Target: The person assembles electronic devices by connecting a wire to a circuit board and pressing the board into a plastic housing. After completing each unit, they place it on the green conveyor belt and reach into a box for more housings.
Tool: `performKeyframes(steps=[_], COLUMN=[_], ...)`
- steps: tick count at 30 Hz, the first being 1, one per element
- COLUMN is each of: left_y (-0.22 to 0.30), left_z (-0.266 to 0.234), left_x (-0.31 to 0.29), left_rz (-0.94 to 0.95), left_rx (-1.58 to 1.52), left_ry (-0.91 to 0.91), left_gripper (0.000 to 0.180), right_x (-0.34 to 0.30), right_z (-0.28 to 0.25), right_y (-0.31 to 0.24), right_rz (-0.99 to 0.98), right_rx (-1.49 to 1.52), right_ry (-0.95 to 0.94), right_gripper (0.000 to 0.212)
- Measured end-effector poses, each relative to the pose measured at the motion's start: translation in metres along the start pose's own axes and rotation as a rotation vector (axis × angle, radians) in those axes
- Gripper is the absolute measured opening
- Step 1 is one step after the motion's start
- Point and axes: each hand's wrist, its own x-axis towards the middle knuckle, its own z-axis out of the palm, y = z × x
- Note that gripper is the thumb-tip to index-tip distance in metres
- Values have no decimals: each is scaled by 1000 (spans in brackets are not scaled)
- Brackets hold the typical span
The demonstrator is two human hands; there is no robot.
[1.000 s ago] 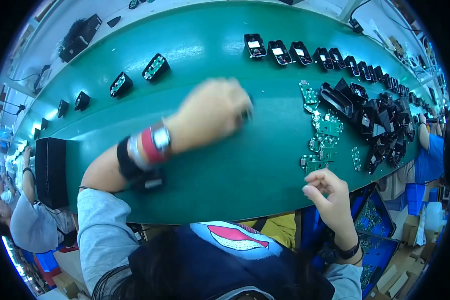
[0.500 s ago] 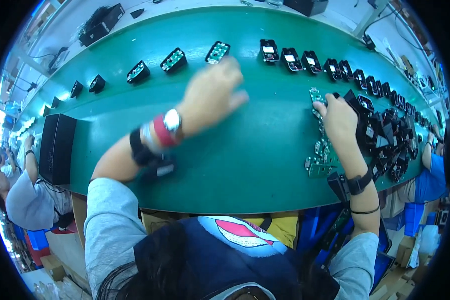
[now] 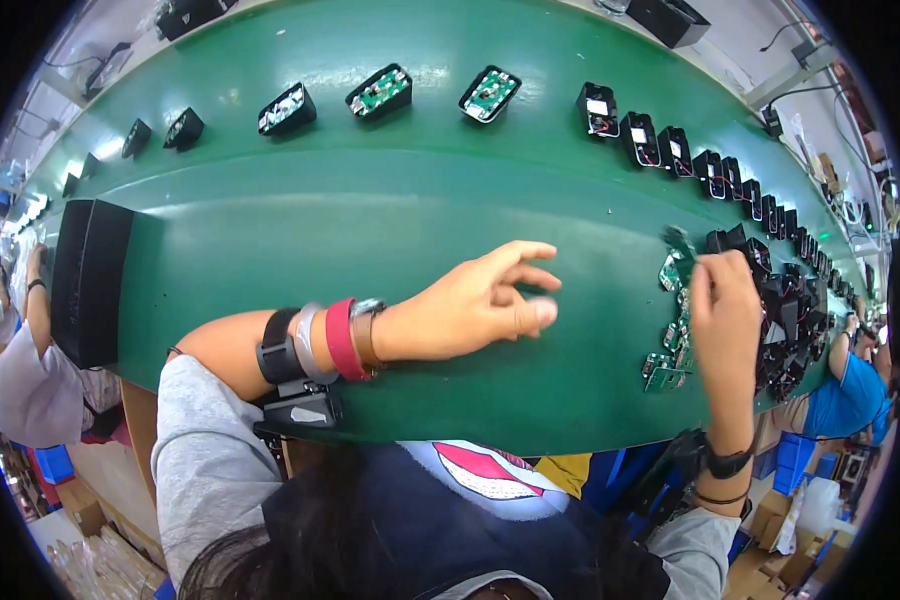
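My left hand (image 3: 475,305) hovers over the middle of the green bench with its fingers parted and loosely curled, holding nothing. On the right, my right hand (image 3: 727,300) pinches a small green circuit board (image 3: 682,243), blurred and tilted up from the bench. Several more loose circuit boards (image 3: 670,372) lie beside that hand, to its left. Against its right side is a heap of black plastic housings (image 3: 795,300). At the far side stands a black housing with a green board inside (image 3: 490,95). Right of it, an open black housing (image 3: 598,108) shows a white part and wires.
A long row of open housings (image 3: 712,175) curves along the right far side. More filled housings (image 3: 380,90) line the left far side. A tall black box (image 3: 92,283) stands at the left edge. Co-workers sit at both ends of the green bench (image 3: 370,215).
My left hand has come back from the far housing toward the middle of the bench, its fingers parting. My right hand now lifts a board off the pile. The whole view has shifted somewhat.
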Motion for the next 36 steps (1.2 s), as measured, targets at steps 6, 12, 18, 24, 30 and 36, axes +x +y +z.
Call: performKeyframes(steps=[6, 12, 18, 24, 30, 36], left_y=[-17, -7, -10, -7, 1, -1], left_z=[-23, -12, -6, -9, -11, -6], left_x=[9, 14, 10, 16, 8, 18], left_rz=[-254, -202, -107, -84, -130, -132], left_rx=[-783, -735, -695, -802, -542, -433], left_ry=[-84, -12, 9, -26, 64, -18], left_gripper=[37, 21, 28, 41, 38, 41], right_x=[35, 190, 151, 3, -36, -40], right_z=[41, 126, 87, 32, 11, 35], right_y=[-84, -24, -31, -68, -39, -26], right_rz=[-487, 106, -270, -180, -235, -619], right_rx=[244, -508, -134, 295, 577, 407], right_ry=[-151, -148, -147, -545, -234, -371], right_gripper=[22, 46, 46, 56, 40, 26])
